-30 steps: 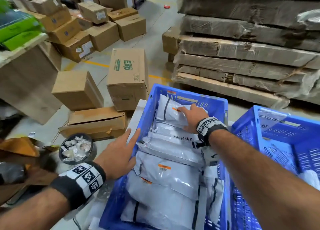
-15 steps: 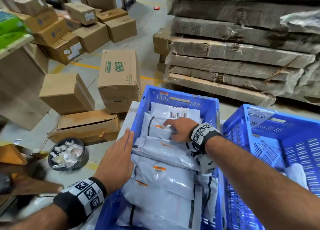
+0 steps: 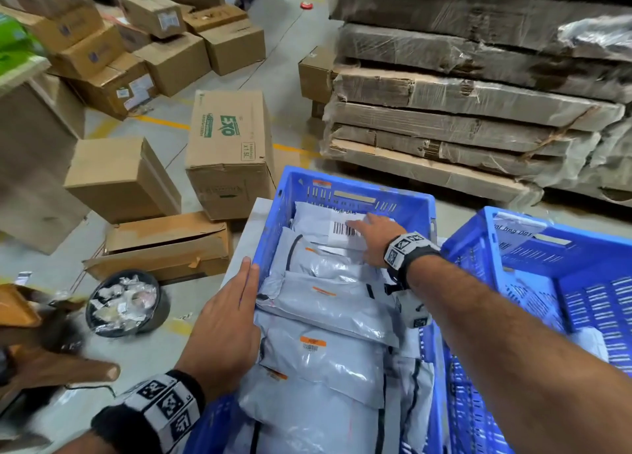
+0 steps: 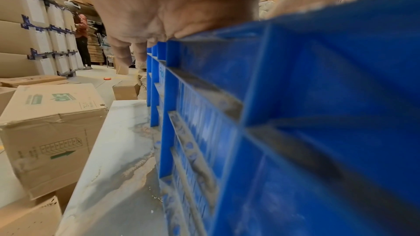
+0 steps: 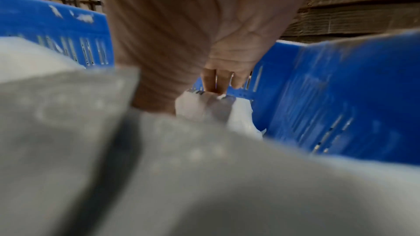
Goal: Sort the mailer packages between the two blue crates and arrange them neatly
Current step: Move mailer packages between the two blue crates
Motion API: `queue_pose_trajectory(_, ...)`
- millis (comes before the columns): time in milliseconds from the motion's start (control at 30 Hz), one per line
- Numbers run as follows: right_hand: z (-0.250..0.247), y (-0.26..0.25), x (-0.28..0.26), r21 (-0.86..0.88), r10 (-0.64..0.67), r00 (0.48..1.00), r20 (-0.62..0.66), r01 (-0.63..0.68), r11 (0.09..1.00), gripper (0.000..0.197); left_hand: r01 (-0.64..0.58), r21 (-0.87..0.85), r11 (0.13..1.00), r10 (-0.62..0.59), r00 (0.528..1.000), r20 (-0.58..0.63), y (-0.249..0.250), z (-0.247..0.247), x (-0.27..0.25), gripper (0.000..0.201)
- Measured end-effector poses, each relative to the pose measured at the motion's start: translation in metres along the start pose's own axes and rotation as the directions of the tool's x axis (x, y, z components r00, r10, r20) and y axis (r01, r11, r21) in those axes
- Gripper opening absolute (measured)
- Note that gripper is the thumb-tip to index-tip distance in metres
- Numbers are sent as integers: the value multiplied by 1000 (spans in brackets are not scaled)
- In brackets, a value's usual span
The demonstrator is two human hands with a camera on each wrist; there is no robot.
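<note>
our right hand (image 3: 378, 238) presses flat on the far mailer (image 3: 321, 221); our left hand (image 3: 227, 320) rests flat on the left crate (image 3: 359, 188) rim.

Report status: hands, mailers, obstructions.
Left hand flat on left crate rim. Right hand pressing the far barcoded mailer. Nothing blocking.

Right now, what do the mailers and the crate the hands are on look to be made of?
Mailers: thin grey plastic film by the look, glossy and wrinkled, with stuck-on paper labels. Left crate: rigid moulded plastic, blue with a dusty matt finish, its walls slotted and ribbed outside.
</note>
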State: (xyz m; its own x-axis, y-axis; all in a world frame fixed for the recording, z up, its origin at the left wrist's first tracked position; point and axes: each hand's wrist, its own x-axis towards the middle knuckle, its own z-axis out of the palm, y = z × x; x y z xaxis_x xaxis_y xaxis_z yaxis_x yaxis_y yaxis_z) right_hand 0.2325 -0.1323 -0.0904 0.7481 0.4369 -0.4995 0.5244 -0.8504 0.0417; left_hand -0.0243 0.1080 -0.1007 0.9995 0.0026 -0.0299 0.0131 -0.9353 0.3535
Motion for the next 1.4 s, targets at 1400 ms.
queue_pose_trajectory(1400,-11,73,-202,153,147,760,-633,-63,986,82,12,155,988,3,995,-101,108,-68,-4,76)
